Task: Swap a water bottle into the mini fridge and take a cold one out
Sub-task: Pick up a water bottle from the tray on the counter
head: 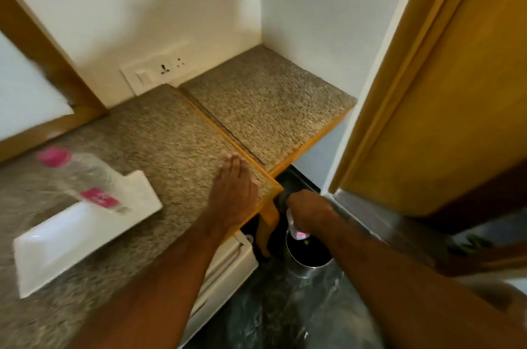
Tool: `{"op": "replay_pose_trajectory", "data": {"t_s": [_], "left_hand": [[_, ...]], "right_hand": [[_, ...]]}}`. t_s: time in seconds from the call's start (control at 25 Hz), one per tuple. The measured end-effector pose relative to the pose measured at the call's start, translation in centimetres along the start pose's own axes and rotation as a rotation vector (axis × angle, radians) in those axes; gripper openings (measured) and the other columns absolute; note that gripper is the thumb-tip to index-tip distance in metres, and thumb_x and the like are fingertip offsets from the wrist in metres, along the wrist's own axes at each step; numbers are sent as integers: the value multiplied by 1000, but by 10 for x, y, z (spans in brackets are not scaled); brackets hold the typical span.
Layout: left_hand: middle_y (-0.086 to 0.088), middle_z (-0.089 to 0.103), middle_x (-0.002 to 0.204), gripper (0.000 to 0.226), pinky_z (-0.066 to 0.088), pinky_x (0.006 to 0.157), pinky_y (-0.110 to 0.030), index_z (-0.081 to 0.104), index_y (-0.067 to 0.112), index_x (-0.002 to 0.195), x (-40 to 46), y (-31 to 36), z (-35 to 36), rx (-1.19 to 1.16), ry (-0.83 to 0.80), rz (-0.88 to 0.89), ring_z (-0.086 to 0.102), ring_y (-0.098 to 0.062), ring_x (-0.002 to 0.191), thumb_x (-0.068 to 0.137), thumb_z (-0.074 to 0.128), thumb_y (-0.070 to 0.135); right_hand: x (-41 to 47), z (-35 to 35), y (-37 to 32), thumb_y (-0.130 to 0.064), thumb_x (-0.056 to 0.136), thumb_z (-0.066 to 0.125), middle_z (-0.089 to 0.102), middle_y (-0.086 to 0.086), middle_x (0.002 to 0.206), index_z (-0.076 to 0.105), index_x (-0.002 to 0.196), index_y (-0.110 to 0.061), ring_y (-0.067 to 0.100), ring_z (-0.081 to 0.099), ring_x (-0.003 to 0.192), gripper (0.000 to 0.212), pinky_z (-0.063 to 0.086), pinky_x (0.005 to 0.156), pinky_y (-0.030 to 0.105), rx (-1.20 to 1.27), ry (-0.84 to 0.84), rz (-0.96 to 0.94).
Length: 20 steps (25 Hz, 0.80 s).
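A clear water bottle (85,177) with a pink cap and pink label stands blurred at the left of the speckled stone counter (159,143). My left hand (232,194) lies flat and open on the counter's front corner. Below the counter edge, my right hand (309,210) is closed around a second clear bottle (296,230), of which only a small part with a pink label shows. A white panel (228,263) under the counter looks like the mini fridge's door seen from above. The fridge's inside is hidden.
A white rectangular tray (85,234) lies on the counter beside the standing bottle. A round metal bin (309,260) sits on the dark floor right under my right hand. A wooden door (442,92) stands at the right. A lower stone shelf (265,109) fills the corner.
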<state>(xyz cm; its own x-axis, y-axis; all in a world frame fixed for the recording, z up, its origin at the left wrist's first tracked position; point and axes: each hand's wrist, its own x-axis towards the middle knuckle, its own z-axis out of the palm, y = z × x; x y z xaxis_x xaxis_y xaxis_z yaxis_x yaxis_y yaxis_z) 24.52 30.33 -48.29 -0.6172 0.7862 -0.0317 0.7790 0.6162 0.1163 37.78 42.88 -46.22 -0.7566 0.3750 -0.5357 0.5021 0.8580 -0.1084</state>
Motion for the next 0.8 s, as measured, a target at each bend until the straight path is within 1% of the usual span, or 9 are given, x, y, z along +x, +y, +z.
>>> {"op": "replay_pose_trajectory", "data": {"t_s": [0.12, 0.24, 0.32, 0.48, 0.6, 0.68, 0.72, 0.76, 0.8], "left_hand": [[-32, 42, 149, 70, 32, 115, -58, 42, -9, 141, 3, 0, 18, 26, 52, 21, 36, -45, 141, 93, 22, 38], [-31, 37, 153, 70, 27, 118, -58, 37, -8, 144, 3, -3, 17, 19, 82, 30, 29, -44, 145, 94, 22, 39], [-29, 33, 155, 67, 23, 119, -58, 34, -7, 146, 5, -2, 19, 12, 90, 23, 26, -42, 147, 96, 27, 38], [-28, 30, 157, 68, 19, 121, -55, 32, -7, 148, 5, -2, 21, 25, 74, 8, 22, -40, 149, 96, 27, 37], [-28, 38, 154, 66, 28, 118, -54, 37, -7, 145, -1, 4, 17, 56, 107, -37, 29, -40, 146, 97, 24, 36], [-27, 44, 150, 63, 36, 114, -53, 41, -6, 144, -26, 11, 19, 89, 159, -56, 37, -41, 143, 99, 24, 35], [-27, 45, 150, 59, 36, 114, -53, 40, -5, 144, -48, 9, 25, 104, 204, -63, 38, -41, 142, 101, 27, 32], [-28, 43, 151, 56, 33, 115, -53, 38, -6, 146, -74, 5, 38, 112, 255, -65, 37, -42, 143, 102, 30, 28], [-28, 38, 154, 54, 26, 119, -53, 33, -6, 148, -103, 1, 58, 129, 318, -54, 33, -42, 145, 103, 29, 23]], "right_hand": [[33, 65, 26, -15, 91, 60, 63, 12, 123, 59, 117, -10, 31, 60, 113, 27, 49, 94, 40, 107, 43, 95], [63, 116, 43, -18, 93, 58, 62, 12, 126, 55, 123, -11, 32, 59, 116, 32, 47, 97, 41, 167, 99, 128], [85, 146, 50, -22, 94, 54, 62, 12, 127, 55, 124, -12, 30, 59, 116, 31, 47, 97, 40, 200, 132, 156], [105, 188, 59, -20, 89, 61, 57, 15, 129, 49, 130, -9, 32, 58, 117, 44, 49, 97, 40, 289, 118, 260], [89, 208, 49, -15, 88, 58, 63, 17, 121, 57, 123, -9, 35, 61, 113, 35, 50, 93, 42, 352, 114, 321], [67, 232, 36, -13, 88, 56, 67, 18, 116, 59, 123, -14, 37, 63, 108, 35, 52, 89, 43, 388, 125, 297], [57, 246, 27, -13, 89, 53, 68, 17, 112, 58, 125, -18, 36, 65, 104, 37, 54, 86, 43, 399, 141, 267], [51, 259, 18, -14, 89, 50, 70, 16, 108, 59, 123, -20, 35, 67, 100, 36, 55, 83, 42, 394, 168, 212], [49, 272, 11, -15, 89, 50, 72, 15, 103, 63, 118, -20, 34, 68, 96, 32, 56, 80, 41, 369, 180, 139]]}}
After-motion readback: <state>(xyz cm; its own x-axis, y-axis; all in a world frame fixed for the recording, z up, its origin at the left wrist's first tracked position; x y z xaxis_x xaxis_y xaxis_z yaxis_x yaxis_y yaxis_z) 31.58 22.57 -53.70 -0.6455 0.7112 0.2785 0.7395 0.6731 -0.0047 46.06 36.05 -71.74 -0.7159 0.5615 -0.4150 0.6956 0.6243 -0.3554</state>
